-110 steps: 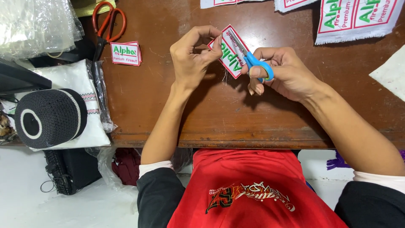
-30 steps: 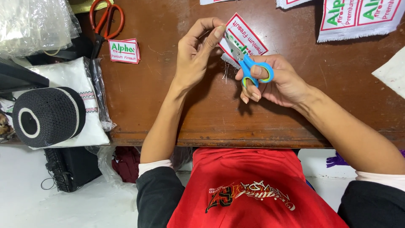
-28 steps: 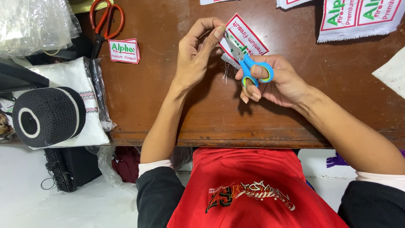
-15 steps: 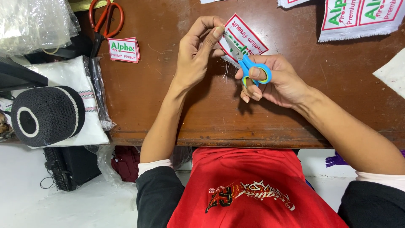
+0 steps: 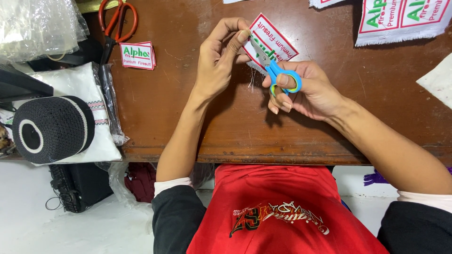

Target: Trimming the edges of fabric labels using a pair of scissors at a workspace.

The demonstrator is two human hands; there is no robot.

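My left hand [image 5: 219, 61] pinches the left edge of a small white cloth label [image 5: 274, 41] with a red border and green and red lettering, held just above the brown wooden table [image 5: 226, 127]. My right hand [image 5: 308, 91] grips small scissors [image 5: 278, 75] with blue and green handles, thumb through one loop. Their blades point up-left and meet the label's lower left edge beside my left fingertips. Loose threads hang from the label's edge.
A stack of finished labels [image 5: 137, 55] lies at the upper left beside large orange-handled scissors [image 5: 117, 21]. More label fabric [image 5: 400, 19] lies at the upper right, a white scrap [image 5: 438, 80] at the right edge. A black knitted cap [image 5: 49, 129] sits on folded white cloth at the left.
Over the frames the label was turned and lifted slightly toward the far side. My scissors moved up-left along its lower edge. My left fingers shifted their pinch.
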